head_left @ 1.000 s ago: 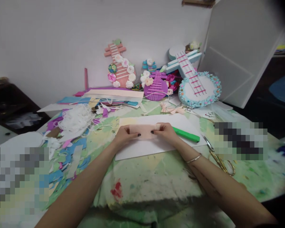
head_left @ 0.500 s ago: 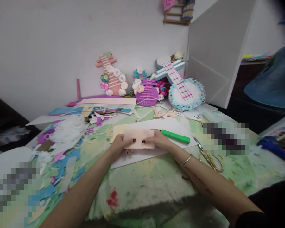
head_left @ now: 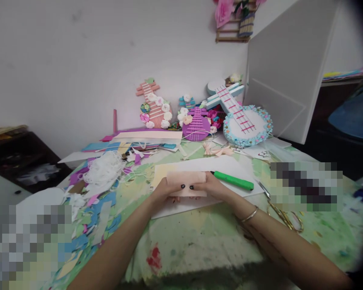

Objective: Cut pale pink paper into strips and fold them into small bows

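Observation:
A small pale pink sheet of paper is held between my two hands, its upper part bent over into a curve. My left hand grips its left end, thumb on the front and fingertips showing below the lower edge. At the right end my right hand pinches it the same way, the two thumbs nearly meeting. Beneath the hands lies a white board. Just right of my right hand, a green utility knife rests on that board. Gold-handled scissors lie further right.
Paper scraps and a heap of white string cover the left side. Along the back wall stand decorated paper instruments, among them a pink one, a purple one and a blue-and-white one. A stained cloth covers the table.
The pink paper, flatter before, now curls over along its top, and my thumbs have come closer together. The whole view has shifted, so everything appears further right and slightly lower.

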